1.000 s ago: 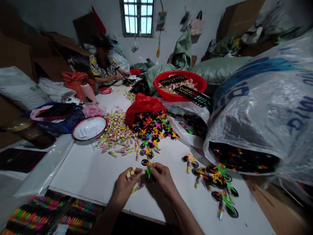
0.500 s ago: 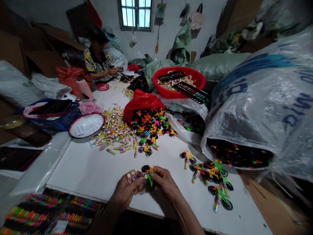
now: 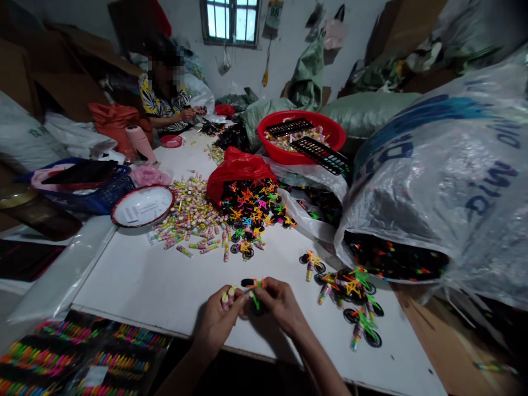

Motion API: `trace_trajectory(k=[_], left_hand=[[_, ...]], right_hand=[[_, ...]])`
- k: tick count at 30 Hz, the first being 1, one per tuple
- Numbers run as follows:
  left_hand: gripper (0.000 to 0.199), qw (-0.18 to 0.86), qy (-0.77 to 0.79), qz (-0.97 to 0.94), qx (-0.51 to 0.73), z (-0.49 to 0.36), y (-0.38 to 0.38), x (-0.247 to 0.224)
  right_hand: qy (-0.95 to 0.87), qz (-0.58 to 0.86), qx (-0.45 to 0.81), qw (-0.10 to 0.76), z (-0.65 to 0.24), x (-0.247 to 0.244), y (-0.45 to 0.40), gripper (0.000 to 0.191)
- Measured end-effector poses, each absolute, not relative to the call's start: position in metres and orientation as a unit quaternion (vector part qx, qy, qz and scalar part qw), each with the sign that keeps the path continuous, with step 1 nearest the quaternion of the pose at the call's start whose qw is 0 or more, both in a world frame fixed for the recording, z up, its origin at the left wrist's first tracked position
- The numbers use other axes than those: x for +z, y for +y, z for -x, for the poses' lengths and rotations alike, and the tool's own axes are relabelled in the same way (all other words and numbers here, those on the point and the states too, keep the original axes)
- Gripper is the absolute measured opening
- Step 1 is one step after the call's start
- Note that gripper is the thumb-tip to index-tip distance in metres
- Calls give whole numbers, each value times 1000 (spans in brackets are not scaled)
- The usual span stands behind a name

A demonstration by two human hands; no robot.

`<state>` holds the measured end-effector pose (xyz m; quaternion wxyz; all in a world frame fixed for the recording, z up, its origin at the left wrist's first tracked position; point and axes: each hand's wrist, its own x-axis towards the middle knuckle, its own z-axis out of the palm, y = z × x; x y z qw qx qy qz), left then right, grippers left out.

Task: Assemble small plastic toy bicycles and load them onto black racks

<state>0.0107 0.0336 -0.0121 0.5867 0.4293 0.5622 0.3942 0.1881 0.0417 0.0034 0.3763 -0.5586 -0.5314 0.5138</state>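
Observation:
My left hand (image 3: 215,322) is shut on a few small candy rolls (image 3: 227,297) with pastel wrappers. My right hand (image 3: 280,304) grips a small toy bicycle (image 3: 252,291) with a neon frame and black wheels, and the fingers hide part of it. The two hands nearly touch above the white table (image 3: 132,275). Loose candy rolls (image 3: 190,215) lie in a heap beyond them, beside a pile of toy bicycles (image 3: 253,212). To the right lies a cluster of bicycles with candy rolls attached (image 3: 355,297).
A clear plastic sack (image 3: 429,176) spills more bicycles at the right. A red bag (image 3: 235,173) and a red basin (image 3: 301,137) stand farther along. A seated co-worker (image 3: 165,96) works at the far end. Colourful packaged strips (image 3: 78,357) lie below the near table edge.
My hands have drawn closer together, bringing the candy rolls up to the bicycle. The whole scene has shifted slightly up and left in the view.

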Motion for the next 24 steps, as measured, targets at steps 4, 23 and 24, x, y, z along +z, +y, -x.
trace_trajectory(k=[4,23,24], left_hand=[[49,638,536,-346,431,0,40,-13],[56,630,554,-289,461,14,57,-26],[56,631,557,-281,461,12,56,-25]], right_hand=[[-609,711,277,217,-282,40,49,21],[-738,654,76,146,-199,10,168,27],[-752,637,80,153,-199,11,177,25]])
